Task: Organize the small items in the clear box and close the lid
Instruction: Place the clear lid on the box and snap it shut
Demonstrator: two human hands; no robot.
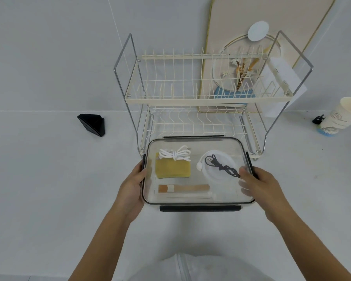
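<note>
A clear box (197, 200) with dark latches sits on the white counter in front of the dish rack, its clear lid on top. Inside lie a yellow cloth (172, 169), a coiled white cable (175, 155) on the cloth, a round white item (215, 175) with a black cable (221, 166) on it, a wooden stick (183, 188) and a thin white stick (190, 196). My left hand (133, 189) grips the box's left side. My right hand (257, 187) grips the right side, fingers seen through the clear lid.
A two-tier cream wire dish rack (201, 92) stands right behind the box. A black wedge-shaped object (92, 124) lies at the left. A paper cup (340, 116) and a small black clip (318, 119) sit at the far right. A framed board (272, 21) leans on the wall.
</note>
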